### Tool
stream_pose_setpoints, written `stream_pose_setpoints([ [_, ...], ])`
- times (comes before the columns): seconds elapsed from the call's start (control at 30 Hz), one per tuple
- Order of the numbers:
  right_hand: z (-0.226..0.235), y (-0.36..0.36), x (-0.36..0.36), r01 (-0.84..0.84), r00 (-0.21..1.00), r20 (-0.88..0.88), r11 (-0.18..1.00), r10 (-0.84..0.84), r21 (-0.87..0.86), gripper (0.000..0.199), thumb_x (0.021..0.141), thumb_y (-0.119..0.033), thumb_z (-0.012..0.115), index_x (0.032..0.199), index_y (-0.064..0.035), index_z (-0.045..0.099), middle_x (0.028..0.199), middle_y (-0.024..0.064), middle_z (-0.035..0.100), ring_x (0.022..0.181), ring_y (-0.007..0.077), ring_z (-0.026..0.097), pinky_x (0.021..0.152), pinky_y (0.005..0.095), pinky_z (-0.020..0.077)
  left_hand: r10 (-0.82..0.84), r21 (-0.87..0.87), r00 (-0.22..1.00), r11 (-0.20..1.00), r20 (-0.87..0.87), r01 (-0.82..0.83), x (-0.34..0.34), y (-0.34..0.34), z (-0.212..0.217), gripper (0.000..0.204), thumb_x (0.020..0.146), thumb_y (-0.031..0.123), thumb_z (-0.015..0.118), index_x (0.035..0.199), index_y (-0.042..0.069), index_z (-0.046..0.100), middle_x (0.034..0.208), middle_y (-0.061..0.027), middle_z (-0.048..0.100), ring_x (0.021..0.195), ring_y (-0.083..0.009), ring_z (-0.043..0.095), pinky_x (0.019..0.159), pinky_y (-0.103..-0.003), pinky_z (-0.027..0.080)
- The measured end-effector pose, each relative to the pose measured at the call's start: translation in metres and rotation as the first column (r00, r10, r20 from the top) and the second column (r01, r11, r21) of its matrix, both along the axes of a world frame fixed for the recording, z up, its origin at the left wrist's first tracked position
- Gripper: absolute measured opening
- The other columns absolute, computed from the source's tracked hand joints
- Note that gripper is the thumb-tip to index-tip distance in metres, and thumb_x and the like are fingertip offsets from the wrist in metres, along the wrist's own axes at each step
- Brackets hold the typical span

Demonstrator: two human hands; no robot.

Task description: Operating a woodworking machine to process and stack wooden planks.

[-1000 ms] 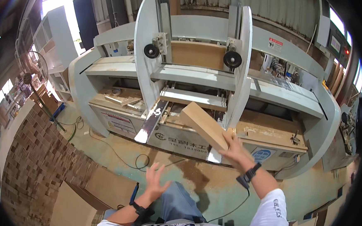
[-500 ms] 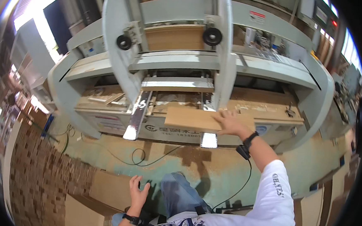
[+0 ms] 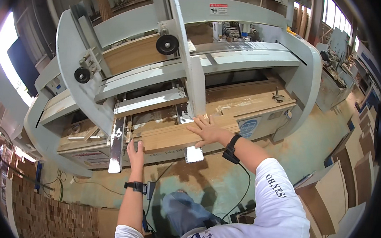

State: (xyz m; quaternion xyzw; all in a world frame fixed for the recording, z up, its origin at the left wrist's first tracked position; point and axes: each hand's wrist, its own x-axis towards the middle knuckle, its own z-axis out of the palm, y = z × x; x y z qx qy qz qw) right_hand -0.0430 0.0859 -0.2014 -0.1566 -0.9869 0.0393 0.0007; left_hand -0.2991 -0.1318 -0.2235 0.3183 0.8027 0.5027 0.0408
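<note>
A long light-brown wooden board (image 3: 167, 137) with lengthwise lines along its top lies across the front of a grey-white machine (image 3: 246, 57). It spans from near the dark left rail (image 3: 116, 147) to past the right rail (image 3: 194, 155). My right hand (image 3: 209, 132) rests on top of the board with its fingers spread, its thumb toward the near edge. At the board's left end, my left hand (image 3: 136, 155) has its fingertips up against the wood, thumb and fingers apart. Behind the board is a pale metal crossbar (image 3: 150, 102) between the machine's two uprights.
Two black handwheels (image 3: 167, 44) are fixed to the uprights. Wood dust and scraps lie on the machine bed (image 3: 244, 98). Cables trail over the green floor (image 3: 165, 178). Stacked wood pieces (image 3: 53, 215) are at lower left, panels (image 3: 325, 192) at right.
My left hand has come up from near my lap to the board's left end. The board now reaches further left between the rails. The view has turned to the right.
</note>
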Motion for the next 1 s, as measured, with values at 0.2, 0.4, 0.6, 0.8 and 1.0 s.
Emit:
stream_pose_setpoints([
  [0.2,0.006,0.003,0.015,0.108,0.978,-0.174,0.993,-0.115,-0.048,0.083,0.072,-0.062,0.055,0.137,-0.0199,0.027,0.143,0.0192,0.016,0.133,0.0361,0.011,0.100,0.0622,0.0096,-0.194,-0.066,0.903,0.970,0.383,0.236,-0.021,0.037,0.000,0.062,0.089,0.039,0.045,0.136,0.004,0.027,0.139,-0.0184,0.029,0.128,-0.0277,0.029,0.102,-0.031,0.025],
  [0.4,-0.019,0.069,0.086,0.488,0.534,-0.518,0.744,-0.668,-0.457,0.063,0.086,-0.045,0.048,0.131,-0.0024,0.036,0.135,0.0190,0.035,0.129,0.0307,0.027,0.105,0.0327,0.0219,-0.272,-0.004,0.869,0.954,0.413,0.301,-0.024,0.049,-0.019,0.058,0.090,0.036,0.044,0.134,0.002,0.030,0.137,-0.0189,0.032,0.127,-0.0287,0.031,0.103,-0.032,0.025],
  [0.6,-0.033,0.076,0.092,0.189,0.540,-0.193,0.342,-0.819,-0.921,0.062,0.091,-0.044,0.038,0.133,0.0023,0.031,0.138,0.0161,0.032,0.129,0.0255,0.027,0.105,0.0304,0.0200,-0.288,-0.016,0.898,0.951,0.333,0.310,-0.031,0.046,-0.032,0.054,0.091,0.033,0.042,0.132,0.001,0.032,0.135,-0.0193,0.035,0.126,-0.0297,0.033,0.103,-0.033,0.026],
  [0.8,-0.015,0.063,0.081,0.669,0.601,-0.180,0.613,-0.779,-0.421,0.067,0.082,-0.044,0.053,0.128,0.0005,0.035,0.130,0.0214,0.039,0.124,0.0345,0.031,0.102,0.0376,0.0264,-0.251,-0.111,0.968,0.962,-0.010,0.249,-0.023,0.051,-0.049,0.049,0.090,0.029,0.044,0.129,0.001,0.037,0.130,-0.0211,0.040,0.122,-0.0329,0.036,0.102,-0.036,0.029],
  [1.0,0.017,-0.024,-0.036,-0.051,0.940,-0.341,0.991,0.005,-0.126,0.086,0.063,-0.039,0.073,0.133,-0.0073,0.033,0.136,0.0236,0.027,0.125,0.0403,0.027,0.102,0.0454,0.0255,-0.131,0.077,0.974,0.986,-0.183,0.147,-0.018,0.020,-0.033,0.053,0.078,0.017,0.060,0.124,-0.002,0.042,0.122,-0.0229,0.047,0.116,-0.0337,0.043,0.098,-0.038,0.033],
])
